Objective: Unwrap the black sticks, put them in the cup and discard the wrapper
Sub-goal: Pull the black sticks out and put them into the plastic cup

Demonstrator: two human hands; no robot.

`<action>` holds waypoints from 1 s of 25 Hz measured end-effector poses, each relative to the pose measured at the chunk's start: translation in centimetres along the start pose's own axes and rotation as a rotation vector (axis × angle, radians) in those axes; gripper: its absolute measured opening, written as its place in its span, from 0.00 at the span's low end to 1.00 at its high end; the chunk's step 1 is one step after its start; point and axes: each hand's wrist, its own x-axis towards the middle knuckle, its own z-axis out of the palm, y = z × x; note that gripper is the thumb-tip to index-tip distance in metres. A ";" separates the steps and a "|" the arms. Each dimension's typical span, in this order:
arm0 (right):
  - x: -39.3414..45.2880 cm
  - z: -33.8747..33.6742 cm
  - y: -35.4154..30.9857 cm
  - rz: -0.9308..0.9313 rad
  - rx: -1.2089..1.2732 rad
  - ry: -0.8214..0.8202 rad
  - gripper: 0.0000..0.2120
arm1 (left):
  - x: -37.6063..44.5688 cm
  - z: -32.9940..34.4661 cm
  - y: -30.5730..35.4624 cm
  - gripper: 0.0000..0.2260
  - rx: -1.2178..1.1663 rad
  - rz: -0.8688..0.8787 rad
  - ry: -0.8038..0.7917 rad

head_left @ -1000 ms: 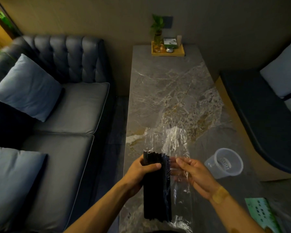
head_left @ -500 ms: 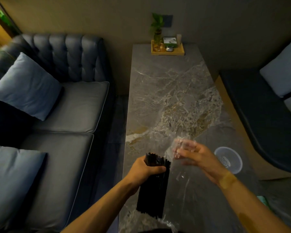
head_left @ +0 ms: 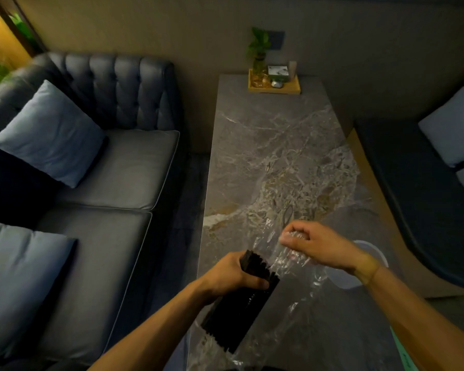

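Landmark: we are taking the marble table (head_left: 273,145) as our reference for every place below.

Left hand: our left hand (head_left: 232,275) is hovering over the table's near left corner, fingers curled tight around the upper end of the bundle, thumb lying across its front.

Black sticks: the black sticks (head_left: 239,309) are hanging in that fist as one packed bundle, tilting so the top leans toward the table's middle and the lower end reaches out past the near left edge. Their tips are showing above the fist, bare of film.

Right hand: our right hand (head_left: 315,245) is floating above the table's near right part, fingers bunched together and pinching a gathered wad of clear film.

Wrapper: the wrapper (head_left: 287,261) is stretching from that pinch down along the right side of the bundle toward the table's near edge. It is looking crumpled and glossy. We are unable to tell whether its lower part is touching the sticks or only lying beside them.

Cup: the clear cup (head_left: 370,261) is sitting near the table's right edge, mostly hiding behind our right wrist; probably upright, though the view is poor.

Far end: a wooden tray (head_left: 273,88) is resting at the table's far end against the wall.
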 end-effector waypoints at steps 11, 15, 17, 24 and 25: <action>-2.2 5.7 -0.8 -0.016 -0.130 0.372 0.10 | -1.9 3.2 0.8 0.14 -0.121 0.206 0.499; -2.3 7.4 -0.6 0.009 -0.261 0.426 0.02 | -1.9 4.8 1.2 0.12 -0.355 0.111 0.350; -2.6 7.7 -0.3 0.033 -0.202 0.369 0.05 | -1.8 5.0 1.1 0.09 -0.382 0.074 0.415; -3.1 6.9 -0.1 0.051 -0.035 0.296 0.05 | -2.1 4.4 0.8 0.02 -0.106 0.254 0.490; -3.1 6.8 -0.2 0.048 -0.050 0.305 0.04 | -2.2 4.4 0.8 0.01 -0.031 0.288 0.498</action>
